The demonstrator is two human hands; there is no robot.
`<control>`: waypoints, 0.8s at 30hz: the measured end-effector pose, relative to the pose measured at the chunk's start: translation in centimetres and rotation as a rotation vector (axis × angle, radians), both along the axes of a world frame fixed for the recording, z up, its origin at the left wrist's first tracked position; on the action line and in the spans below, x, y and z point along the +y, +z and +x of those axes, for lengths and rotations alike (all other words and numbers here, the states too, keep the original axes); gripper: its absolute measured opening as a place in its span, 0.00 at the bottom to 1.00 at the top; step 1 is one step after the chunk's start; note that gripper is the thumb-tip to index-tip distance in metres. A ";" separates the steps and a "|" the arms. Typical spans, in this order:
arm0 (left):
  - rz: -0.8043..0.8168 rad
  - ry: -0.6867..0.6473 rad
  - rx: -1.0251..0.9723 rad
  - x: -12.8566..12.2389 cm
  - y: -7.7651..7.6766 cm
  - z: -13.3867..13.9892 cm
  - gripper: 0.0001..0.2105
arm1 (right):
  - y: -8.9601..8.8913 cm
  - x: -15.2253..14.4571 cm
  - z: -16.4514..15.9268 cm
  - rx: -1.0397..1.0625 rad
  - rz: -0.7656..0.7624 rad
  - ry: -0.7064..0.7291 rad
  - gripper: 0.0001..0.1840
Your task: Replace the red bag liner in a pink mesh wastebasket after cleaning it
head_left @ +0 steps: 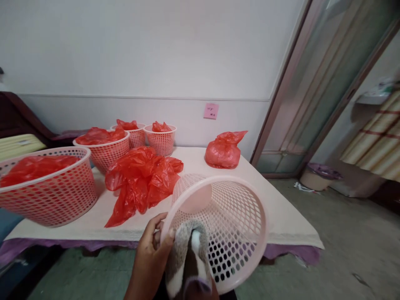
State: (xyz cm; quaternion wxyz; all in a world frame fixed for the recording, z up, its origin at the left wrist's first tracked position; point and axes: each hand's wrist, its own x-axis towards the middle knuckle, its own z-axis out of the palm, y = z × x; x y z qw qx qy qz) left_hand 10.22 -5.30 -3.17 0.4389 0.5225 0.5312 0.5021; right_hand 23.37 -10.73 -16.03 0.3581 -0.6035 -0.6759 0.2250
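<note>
Our left fingers [166, 246] clamp the basket [239, 210]; beside them a cloth [180, 252] hides our right fingers, grip unclear. We're probably wiping inside, which calls for steady bracing next.

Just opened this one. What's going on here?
A person's left hand grips a pink basket by its rim, mouth tipped toward the camera. The right hand is mostly hidden by a cloth at the mouth. Loose red plastic lies on the white-covered surface, near four baskets containing red bags.
</note>
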 end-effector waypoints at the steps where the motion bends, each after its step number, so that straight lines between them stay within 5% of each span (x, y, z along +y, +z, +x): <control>1: -0.004 0.017 -0.034 -0.4 -0.5 0.0 0.25 | 0.1 0.0 -0.3 0.012 -0.003 -0.010 0.31; 7: -0.128 0.137 -0.132 -1.5 -4.2 -1.3 0.29 | 3.2 0.9 -1.5 -0.012 -0.008 0.071 0.20; 12: 0.006 0.139 -0.103 -1.5 -4.2 -1.4 0.26 | 5.7 3.6 0.0 -0.242 0.025 0.044 0.16; 17: 0.211 0.111 -0.025 -2.7 -3.4 0.3 0.18 | 5.1 8.6 3.4 -0.607 -0.096 -0.038 0.17; 24: 0.365 0.058 0.215 -2.0 -5.2 -1.0 0.14 | 4.6 11.3 3.1 -0.526 -0.112 -0.056 0.24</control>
